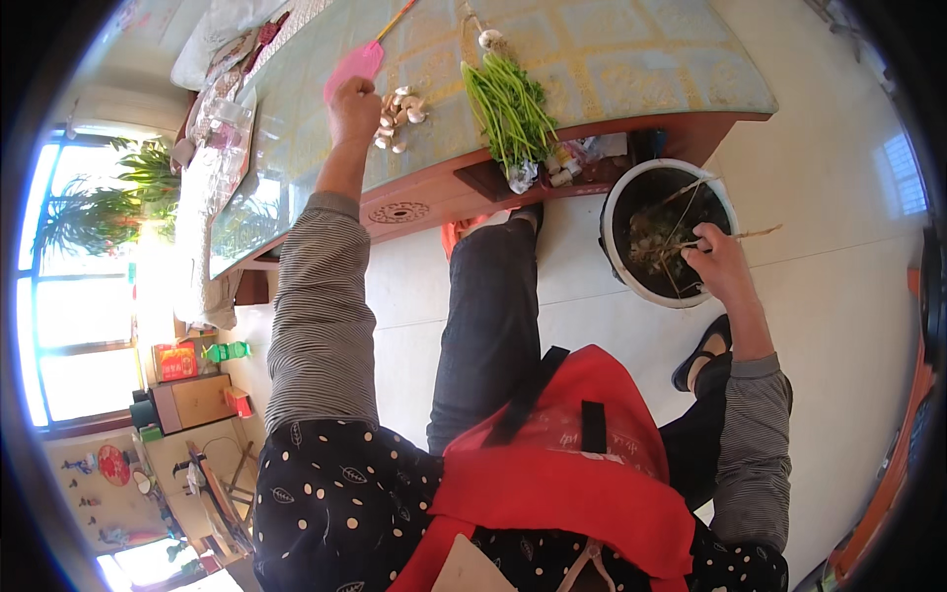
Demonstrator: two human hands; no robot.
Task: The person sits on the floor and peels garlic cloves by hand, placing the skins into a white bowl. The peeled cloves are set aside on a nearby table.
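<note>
My left hand [356, 109] is closed in a loose fist above the glass-covered table, beside garlic cloves [400, 115] in a small pile and the pink head of a fly swatter [359, 66]. Whether it holds something is hidden. My right hand [712, 259] pinches a dry garlic stalk [756, 233] over a white-rimmed bucket [614, 222] with dark inside and plant scraps. A bundle of green leafy stems [510, 111] lies across the table edge, its near end wrapped in something whitish. A garlic bulb [490, 40] on a dry stalk lies just beyond it.
The table [629, 66] has a patterned cloth under glass and an open compartment [584, 159] holding small items. A clear-covered tray [229, 133] is at the left. A red bag [570, 459] lies over my lap. Cardboard boxes [194, 403] and a green bottle [228, 351] stand near the window.
</note>
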